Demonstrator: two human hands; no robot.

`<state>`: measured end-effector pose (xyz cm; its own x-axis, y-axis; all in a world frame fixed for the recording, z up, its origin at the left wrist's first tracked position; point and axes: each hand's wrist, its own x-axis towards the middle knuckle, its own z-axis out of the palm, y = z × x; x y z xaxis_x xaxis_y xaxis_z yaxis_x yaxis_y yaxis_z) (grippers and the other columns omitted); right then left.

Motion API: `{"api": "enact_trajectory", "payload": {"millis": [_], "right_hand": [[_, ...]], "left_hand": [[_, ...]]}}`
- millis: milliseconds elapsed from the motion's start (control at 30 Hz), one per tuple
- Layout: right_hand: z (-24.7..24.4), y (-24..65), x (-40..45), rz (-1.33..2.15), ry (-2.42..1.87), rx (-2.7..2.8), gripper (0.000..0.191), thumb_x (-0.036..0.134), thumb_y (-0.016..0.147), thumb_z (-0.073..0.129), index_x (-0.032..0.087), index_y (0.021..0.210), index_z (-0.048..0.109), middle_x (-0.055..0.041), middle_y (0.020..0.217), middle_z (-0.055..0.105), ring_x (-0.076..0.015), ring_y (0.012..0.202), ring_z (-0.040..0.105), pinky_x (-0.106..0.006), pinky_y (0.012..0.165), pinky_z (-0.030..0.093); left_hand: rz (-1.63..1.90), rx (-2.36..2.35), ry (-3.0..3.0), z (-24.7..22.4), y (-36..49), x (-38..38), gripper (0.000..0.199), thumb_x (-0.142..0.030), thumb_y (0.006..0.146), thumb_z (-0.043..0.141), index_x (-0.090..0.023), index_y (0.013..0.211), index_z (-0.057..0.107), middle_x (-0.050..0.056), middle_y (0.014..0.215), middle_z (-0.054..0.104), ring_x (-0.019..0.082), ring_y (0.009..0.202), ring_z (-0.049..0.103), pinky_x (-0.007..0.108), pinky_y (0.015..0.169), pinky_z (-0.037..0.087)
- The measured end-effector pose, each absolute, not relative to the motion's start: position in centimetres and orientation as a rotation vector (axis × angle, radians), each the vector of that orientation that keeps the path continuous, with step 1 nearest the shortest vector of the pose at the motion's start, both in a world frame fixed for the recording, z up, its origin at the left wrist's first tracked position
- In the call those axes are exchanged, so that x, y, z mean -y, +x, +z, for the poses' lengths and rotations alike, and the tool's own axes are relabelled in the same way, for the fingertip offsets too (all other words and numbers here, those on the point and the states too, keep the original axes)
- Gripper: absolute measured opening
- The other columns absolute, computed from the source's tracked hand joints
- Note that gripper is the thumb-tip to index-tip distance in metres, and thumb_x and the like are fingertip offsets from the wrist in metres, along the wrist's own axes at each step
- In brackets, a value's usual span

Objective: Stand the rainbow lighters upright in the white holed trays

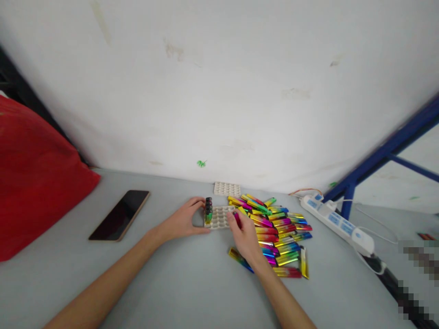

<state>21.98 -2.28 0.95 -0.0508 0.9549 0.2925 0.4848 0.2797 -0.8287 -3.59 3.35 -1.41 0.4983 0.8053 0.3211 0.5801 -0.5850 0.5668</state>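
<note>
Two bare hands of yours are at the pale tray, which lies on the grey table and has rows of round hollows. Your left hand is at the left end of the tray, with thumb and fingers wide apart around this end; whether they press on it, I cannot tell. Several slim pieces with black tops, which look like lighters, form an upright row in the left end of the tray. Your right hand is at the right end of the tray, and its fingers are closed on a magenta piece, mostly hidden by them. To the right of the tray is a loose pile of similar shiny pieces, lying flat and partly one over another. Just beyond the tray is a second tray. Well to the left of the tray lies a phone, and well to the right, past the pile, a power strip. I judge each piece to be light and stiff, but its glossy skin can be slippery, so it is better to pinch it by both sides near the black top. The tray seems light also and may slide easily; please hold it by its end edges.
</note>
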Motion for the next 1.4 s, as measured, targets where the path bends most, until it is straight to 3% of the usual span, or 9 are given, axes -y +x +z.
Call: {"api": "enact_trajectory", "payload": {"millis": [133, 300, 500, 633, 767, 1033, 1200, 1400], "right_hand": [[2.1, 22.6, 2.4, 0.558, -1.287, 1.794, 0.034, 0.051, 0.113, 0.047, 0.025, 0.097, 0.060, -0.0062, 0.089, 0.070, -0.0247, 0.083, 0.066, -0.035, 0.077, 0.049], [2.7, 22.9, 2.3, 0.338, -1.195, 1.998, 0.040, 0.049, 0.117, 0.042, 0.023, 0.095, 0.062, -0.0116, 0.106, 0.070, -0.0269, 0.104, 0.067, -0.038, 0.093, 0.052], [2.6, 22.3, 1.7, 0.430, -1.264, 2.131, 0.039, 0.048, 0.117, 0.048, 0.022, 0.093, 0.066, -0.0053, 0.081, 0.073, -0.0230, 0.076, 0.069, -0.032, 0.073, 0.048], [2.0, 21.7, 1.3, 0.569, -1.106, 2.129, 0.026, 0.039, 0.116, 0.055, 0.020, 0.108, 0.071, -0.0070, 0.100, 0.080, -0.0215, 0.090, 0.075, -0.030, 0.081, 0.052], [1.8, 21.0, 1.6, 0.563, -1.117, 2.218, 0.020, 0.032, 0.116, 0.055, 0.019, 0.115, 0.070, -0.0099, 0.110, 0.079, -0.0241, 0.103, 0.075, -0.035, 0.094, 0.054], [2.7, 19.1, 2.6, 0.186, -1.499, 2.408, 0.037, 0.043, 0.117, 0.050, 0.012, 0.123, 0.068, -0.0204, 0.122, 0.074, -0.0338, 0.118, 0.071, -0.045, 0.101, 0.057], [2.6, 18.2, 2.4, 0.070, -1.510, 2.457, 0.039, 0.049, 0.116, 0.049, 0.015, 0.128, 0.066, -0.0169, 0.123, 0.073, -0.0302, 0.117, 0.071, -0.041, 0.097, 0.059], [2.7, 21.2, 1.6, 0.146, -1.392, 2.366, 0.030, 0.045, 0.115, 0.056, 0.019, 0.119, 0.069, -0.0109, 0.116, 0.075, -0.0268, 0.110, 0.072, -0.039, 0.096, 0.059]], "left_hand": [[0.804, -1.140, 2.347, -1.6, -3.7, -3.5, 0.066, -0.061, 0.075, 0.094, -0.022, 0.123, 0.071, 0.016, 0.149, 0.065, 0.039, 0.141, 0.062, 0.054, 0.124, 0.051], [0.758, -1.112, 2.319, -1.2, -4.0, -3.8, 0.071, -0.062, 0.073, 0.096, -0.020, 0.126, 0.072, 0.015, 0.151, 0.064, 0.037, 0.142, 0.062, 0.052, 0.126, 0.049], [0.722, -1.108, 2.281, -0.7, -4.2, -3.9, 0.069, -0.060, 0.074, 0.095, -0.022, 0.128, 0.075, 0.013, 0.150, 0.066, 0.035, 0.142, 0.063, 0.047, 0.126, 0.049], [0.723, -1.101, 2.272, -0.8, -4.1, -4.0, 0.070, -0.062, 0.074, 0.095, -0.021, 0.128, 0.075, 0.014, 0.149, 0.066, 0.035, 0.141, 0.063, 0.048, 0.126, 0.048], [0.741, -1.084, 2.279, -0.8, -4.0, -4.0, 0.068, -0.063, 0.074, 0.094, -0.021, 0.125, 0.074, 0.014, 0.148, 0.066, 0.035, 0.140, 0.062, 0.048, 0.126, 0.049], [0.712, -1.095, 2.331, -1.0, -4.2, -4.1, 0.065, -0.065, 0.079, 0.089, -0.022, 0.125, 0.073, 0.014, 0.148, 0.066, 0.034, 0.140, 0.063, 0.050, 0.126, 0.050], [0.711, -1.101, 2.368, -1.4, -4.5, -4.6, 0.069, -0.069, 0.078, 0.087, -0.023, 0.127, 0.073, 0.014, 0.149, 0.068, 0.036, 0.140, 0.064, 0.052, 0.125, 0.051], [0.736, -1.129, 2.394, -1.5, -4.6, -4.7, 0.066, -0.072, 0.078, 0.086, -0.024, 0.121, 0.074, 0.013, 0.147, 0.069, 0.037, 0.137, 0.067, 0.053, 0.123, 0.054]]}}
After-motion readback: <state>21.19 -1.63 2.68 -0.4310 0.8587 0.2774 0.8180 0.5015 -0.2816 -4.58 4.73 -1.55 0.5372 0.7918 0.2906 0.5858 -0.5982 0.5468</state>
